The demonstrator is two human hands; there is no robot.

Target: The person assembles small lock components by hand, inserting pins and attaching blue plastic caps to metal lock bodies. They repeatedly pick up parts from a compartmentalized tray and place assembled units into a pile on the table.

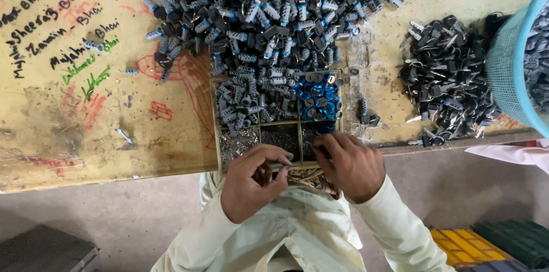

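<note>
1. Pale-sleeved left hand (251, 180) curled at the table's near edge, fingers bent in tight around something too small and hidden to name; whether anything is pinched, cannot tell.
2. Right hand (350, 164) just beside it, fingertips pressed together over the near rim of the compartment tray (215, 134), clamped on a small part that cannot be made out.
3. Both hands nearly touching, above the tray's front row of small dark and silvery bits.
4. Behind them in the tray: grey lock cylinders (246, 103) on the left, blue round caps (317, 97) on the right.
5. Farther back, spilling over the tray, a large heap of grey and black lock parts (269, 9).
6. Off to the right, a pile of dark keys (446, 77) beside a turquoise mesh basket (509, 66).
7. Underneath, a worn yellow tabletop (74, 129) with scribbles.
</note>
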